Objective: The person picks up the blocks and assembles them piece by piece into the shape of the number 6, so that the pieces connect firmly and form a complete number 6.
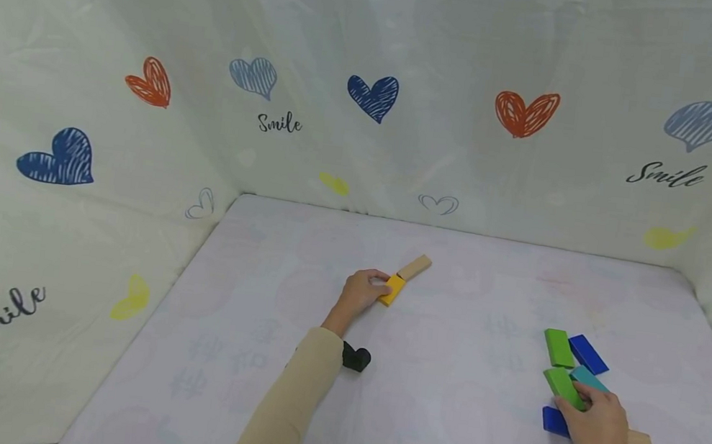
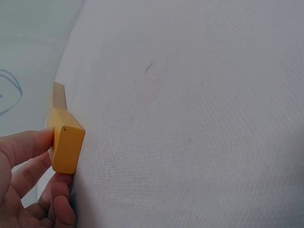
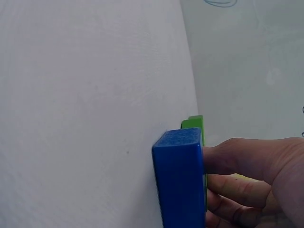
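Note:
Toward the middle of the table, my left hand [image 1: 360,295] pinches a yellow rectangular block [image 1: 393,290] between thumb and fingers. One end of it meets a plain wooden block [image 1: 415,267]; the left wrist view shows the yellow block's end face [image 2: 69,149] up close. At the right, my right hand [image 1: 602,425] holds a green block [image 1: 560,385] by its sides, beside a teal block [image 1: 588,377]. A blue block [image 1: 555,421] lies nearer, partly covered by that hand, and looms large in the right wrist view.
Beyond the right hand lie another green block [image 1: 558,348] and another blue block [image 1: 588,355]. A second wooden block [image 1: 641,442] pokes out right of the hand. Black wrist devices [image 1: 357,357] show by both wrists. Heart-printed cloth walls [image 1: 441,158] border the white table [image 1: 441,404].

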Demonstrator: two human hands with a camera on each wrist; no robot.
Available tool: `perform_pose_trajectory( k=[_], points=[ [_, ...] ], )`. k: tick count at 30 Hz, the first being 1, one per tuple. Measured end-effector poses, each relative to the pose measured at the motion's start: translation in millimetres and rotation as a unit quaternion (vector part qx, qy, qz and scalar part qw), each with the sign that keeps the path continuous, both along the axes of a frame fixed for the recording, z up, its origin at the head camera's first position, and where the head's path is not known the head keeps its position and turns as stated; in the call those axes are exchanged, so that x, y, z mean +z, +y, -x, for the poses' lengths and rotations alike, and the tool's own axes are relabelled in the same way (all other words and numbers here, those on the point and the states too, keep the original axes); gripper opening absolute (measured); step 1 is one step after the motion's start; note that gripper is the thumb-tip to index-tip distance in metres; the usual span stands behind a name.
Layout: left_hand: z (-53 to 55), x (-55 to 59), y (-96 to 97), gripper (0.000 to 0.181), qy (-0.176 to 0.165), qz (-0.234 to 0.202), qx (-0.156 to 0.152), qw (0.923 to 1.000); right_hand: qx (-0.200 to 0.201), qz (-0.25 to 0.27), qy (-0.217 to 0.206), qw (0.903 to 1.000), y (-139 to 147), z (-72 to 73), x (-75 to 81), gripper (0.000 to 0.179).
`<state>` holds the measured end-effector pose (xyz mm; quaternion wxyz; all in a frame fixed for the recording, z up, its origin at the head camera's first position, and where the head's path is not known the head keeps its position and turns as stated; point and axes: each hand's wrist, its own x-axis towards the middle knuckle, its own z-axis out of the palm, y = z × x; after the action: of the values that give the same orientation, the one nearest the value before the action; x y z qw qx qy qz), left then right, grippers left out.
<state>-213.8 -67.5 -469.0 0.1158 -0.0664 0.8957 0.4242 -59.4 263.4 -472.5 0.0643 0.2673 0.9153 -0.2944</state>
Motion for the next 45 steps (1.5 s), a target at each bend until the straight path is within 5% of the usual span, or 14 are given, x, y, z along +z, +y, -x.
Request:
perform_pose_trajectory(
  k=[20, 45],
  points=[
    [-0.1, 1.5, 0.0, 0.027, -0.003, 0.002, -0.004, 1.0000, 0.021, 0.014, 0.034, 0.9991, -11, 0.7, 6.6, 0.055],
    [0.5, -0.3, 0.8, 0.026, -0.012, -0.008, 0.011, 0.9998, 0.118, 0.052, 0.062, 0.9898, -65, 7.9, 19.4, 0.048]
  ],
)
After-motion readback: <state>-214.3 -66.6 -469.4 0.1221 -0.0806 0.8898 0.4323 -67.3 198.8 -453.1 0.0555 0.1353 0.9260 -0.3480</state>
